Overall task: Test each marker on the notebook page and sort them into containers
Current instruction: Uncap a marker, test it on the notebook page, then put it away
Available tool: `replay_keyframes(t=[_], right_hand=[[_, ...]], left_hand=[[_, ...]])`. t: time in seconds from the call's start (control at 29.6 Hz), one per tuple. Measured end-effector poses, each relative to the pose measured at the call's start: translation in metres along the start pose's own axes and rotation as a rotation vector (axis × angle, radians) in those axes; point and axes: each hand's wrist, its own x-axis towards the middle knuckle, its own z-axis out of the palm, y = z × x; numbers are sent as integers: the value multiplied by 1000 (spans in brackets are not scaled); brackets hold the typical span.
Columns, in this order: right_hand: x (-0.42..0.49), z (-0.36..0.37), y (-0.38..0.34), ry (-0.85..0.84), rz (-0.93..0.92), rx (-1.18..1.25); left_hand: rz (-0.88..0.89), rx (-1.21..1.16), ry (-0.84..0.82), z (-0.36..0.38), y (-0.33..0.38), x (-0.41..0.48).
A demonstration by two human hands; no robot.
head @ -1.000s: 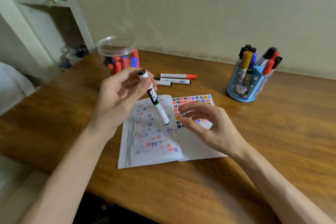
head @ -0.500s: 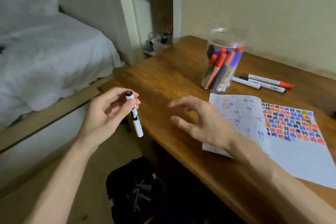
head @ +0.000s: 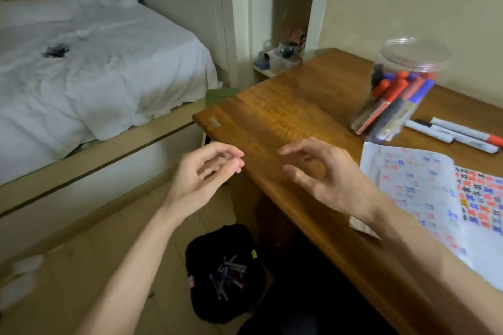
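Three loose markers (head: 462, 130) lie just beside the jar (head: 402, 90). I judge them light, stiff, slick (pinch mid-barrel). My left grip (head: 201, 174) and right grip (head: 326, 177) hover loosely curled, empty.

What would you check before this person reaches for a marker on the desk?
1. Left hand empty: ok.
2. Right hand empty: ok.
3. Loose white markers lying on the brown wooden desk: ok.
4. Open paper notebook has blank space left: ok.
5. Clear plastic jar standing upright: ok.
6. Whether those markers write: cannot tell.
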Motion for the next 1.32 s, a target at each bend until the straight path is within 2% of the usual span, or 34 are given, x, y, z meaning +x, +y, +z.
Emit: replay_keyframes(t=[0.17, 0.27, 0.47, 0.64, 0.81, 0.91, 1.11, 1.21, 1.32], right_hand=[[-29, -35, 14, 103, 76, -3], [-58, -61, 23, 137, 206, -7], [-140, -124, 48, 321, 389, -121], [-196, -155, 68, 435, 507, -157], [-213, -161, 79, 464, 556, -179], [-214, -161, 82, 478, 554, -185], [-223, -164, 85, 487, 559, -213], [-227, -168, 86, 495, 571, -214], [-230, -169, 87, 498, 578, -215]], left_hand=[[46, -1, -99, 36, 17, 17], [73, -3, -165, 69, 27, 24], [164, -49, -396, 171, 52, 48], [250, -42, -456, 257, 66, 79], [280, 185, -402, 321, 69, 127], [340, 394, -325, 342, 66, 155], [436, 766, -281, 373, 55, 181], [466, 749, -312, 383, 56, 187], [514, 620, -344, 386, 63, 185]])
